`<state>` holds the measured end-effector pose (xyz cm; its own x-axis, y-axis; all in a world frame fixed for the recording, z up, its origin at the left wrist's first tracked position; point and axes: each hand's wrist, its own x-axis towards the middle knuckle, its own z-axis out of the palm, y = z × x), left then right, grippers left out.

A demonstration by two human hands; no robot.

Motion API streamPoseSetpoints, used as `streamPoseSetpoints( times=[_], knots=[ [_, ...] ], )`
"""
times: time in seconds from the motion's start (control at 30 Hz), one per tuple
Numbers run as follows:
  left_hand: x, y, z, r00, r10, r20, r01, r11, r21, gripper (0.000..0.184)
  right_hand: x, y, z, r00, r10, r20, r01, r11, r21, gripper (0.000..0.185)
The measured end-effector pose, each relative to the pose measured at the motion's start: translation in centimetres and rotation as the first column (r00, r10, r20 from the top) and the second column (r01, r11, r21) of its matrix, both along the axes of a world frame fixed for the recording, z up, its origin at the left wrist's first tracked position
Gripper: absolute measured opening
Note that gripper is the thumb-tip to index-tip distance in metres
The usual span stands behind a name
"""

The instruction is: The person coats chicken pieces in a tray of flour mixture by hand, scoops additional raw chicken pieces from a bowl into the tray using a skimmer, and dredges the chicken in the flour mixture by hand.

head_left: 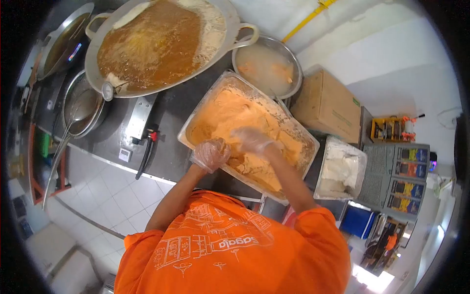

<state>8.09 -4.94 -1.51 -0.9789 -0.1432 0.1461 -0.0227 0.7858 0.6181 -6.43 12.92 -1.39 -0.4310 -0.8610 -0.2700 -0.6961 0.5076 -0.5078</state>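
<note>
In the head view, a rectangular tub [307, 169] of orange-tinted flour [235, 110] lies on the dark counter before me. My left hand [211, 154], in a clear plastic glove dusted with flour, is at the tub's near left edge. Its fingers are curled in, and what they hold, if anything, is hidden. My right hand [252, 140], also gloved, is over the flour just right of the left one. Motion blurs its fingers, so their position is unclear. Lumps in the flour beneath the hands are too coated to name.
A large pan of bubbling oil [147, 49] stands at the back left, with a thermometer [107, 91] on its rim. Behind the tub is a metal bowl of cloudy liquid [264, 68]. A cardboard box [328, 105] and a white-powder tub [341, 169] are rightward; a strainer [81, 108] is left.
</note>
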Motion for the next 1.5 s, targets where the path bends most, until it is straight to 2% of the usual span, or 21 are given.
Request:
streamPoseSetpoints(
  times=[0.07,0.1,0.17,0.3,0.37,0.4,0.5,0.57,0.67,0.73,0.83,0.87,0.9,1.03,1.1,1.13,1.2,1.23,1.3,1.4,1.5],
  knots=[
    [0.0,-0.1,-0.5,1.0,-0.011,-0.027,0.012,1.0,0.022,0.029,3.7,-2.3,-3.7,0.99,0.121,0.076,-0.139,0.935,0.327,0.039],
    [-0.1,-0.1,-0.7,0.999,-0.004,-0.055,0.005,1.0,0.012,0.029,4.8,-3.3,-3.8,0.993,0.095,0.069,-0.113,0.938,0.329,0.039],
    [-0.1,-0.2,-0.9,0.995,-0.02,-0.093,0.02,1.0,0.003,0.03,6.1,-4.4,-3.1,0.956,-0.293,0.007,0.283,0.93,0.233,0.025],
    [0.0,-0.4,-1.4,0.991,-0.035,-0.127,0.04,0.998,0.041,0.023,6.6,-3.6,-2.7,0.959,-0.273,-0.08,0.284,0.932,0.224,0.022],
    [-0.2,-0.3,-1.5,0.992,-0.028,-0.119,0.031,0.999,0.028,0.023,6.5,-3.5,-5.3,0.919,-0.395,-0.025,0.389,0.889,0.241,0.043],
    [-0.2,-0.3,-1.4,0.992,-0.019,-0.124,0.023,0.999,0.027,0.024,6.5,-3.7,-6.3,0.917,-0.397,-0.03,0.392,0.888,0.239,0.043],
    [0.1,-0.2,-1.3,0.993,-0.017,-0.117,0.019,1.0,0.017,0.025,6.8,-4.6,-6.4,0.949,-0.271,-0.16,0.295,0.943,0.151,0.044],
    [0.1,-0.4,-1.4,0.994,-0.012,-0.108,0.013,1.0,0.006,0.025,5.8,-4.8,-5.0,0.968,-0.242,-0.061,0.248,0.901,0.355,0.042],
    [0.0,-0.4,-1.2,0.997,0.017,-0.072,-0.016,1.0,0.021,0.033,2.3,-2.6,-4.5,0.919,-0.392,-0.046,0.378,0.839,0.391,0.046],
    [0.0,-0.5,-1.1,0.997,-0.01,-0.079,0.012,1.0,0.022,0.032,0.2,0.9,-0.9,0.797,-0.577,0.177,0.59,0.807,-0.026,0.057],
    [-0.1,-0.6,-1.4,0.997,-0.023,-0.08,0.027,0.998,0.049,0.032,-4.7,4.0,-0.5,0.833,-0.54,0.12,0.551,0.829,-0.092,0.06],
    [0.0,-0.6,-1.2,0.997,-0.02,-0.079,0.024,0.999,0.049,0.032,-6.5,3.8,0.0,0.798,-0.6,0.055,0.57,0.781,0.256,0.059],
    [0.0,-0.6,-1.0,0.997,-0.014,-0.076,0.015,1.0,0.023,0.032,-7.3,3.6,0.2,0.772,-0.635,-0.031,0.536,0.624,0.568,0.059],
    [0.0,-0.5,-0.9,1.0,-0.008,-0.025,0.009,1.0,0.021,0.032,-6.4,1.5,-4.2,0.844,-0.536,-0.034,0.459,0.688,0.562,0.051],
    [-0.1,-0.6,-0.5,1.0,0.001,-0.015,0.0,1.0,0.019,0.031,-4.9,-0.1,-6.5,0.913,-0.337,-0.231,0.408,0.75,0.52,0.043],
    [-0.1,-0.6,-0.4,1.0,-0.002,0.001,0.002,1.0,0.02,0.031,-4.9,-0.5,-6.6,0.916,-0.329,-0.23,0.401,0.755,0.519,0.043],
    [0.0,-0.6,-0.5,1.0,0.005,-0.01,-0.005,0.999,0.031,0.031,-4.5,-1.0,-6.2,0.956,-0.156,-0.25,0.271,0.799,0.537,0.038],
    [0.0,-0.6,-0.5,1.0,0.005,-0.024,-0.004,0.999,0.047,0.031,-3.9,-0.9,-5.9,0.955,-0.158,-0.251,0.273,0.799,0.536,0.038],
    [0.0,-0.5,-0.5,0.999,0.006,-0.048,-0.004,0.999,0.048,0.029,-3.5,-0.5,-6.4,0.976,0.037,-0.215,0.084,0.845,0.528,0.036],
    [0.0,-0.7,-0.4,0.999,0.007,-0.043,-0.005,0.999,0.051,0.028,-3.8,0.0,-6.8,0.946,-0.087,-0.313,0.239,0.84,0.486,0.034],
    [0.1,-0.7,0.1,1.0,-0.016,-0.009,0.016,0.998,0.056,0.029,-4.8,-0.3,-7.3,0.962,-0.068,-0.264,0.216,0.782,0.585,0.036]
  ],
)
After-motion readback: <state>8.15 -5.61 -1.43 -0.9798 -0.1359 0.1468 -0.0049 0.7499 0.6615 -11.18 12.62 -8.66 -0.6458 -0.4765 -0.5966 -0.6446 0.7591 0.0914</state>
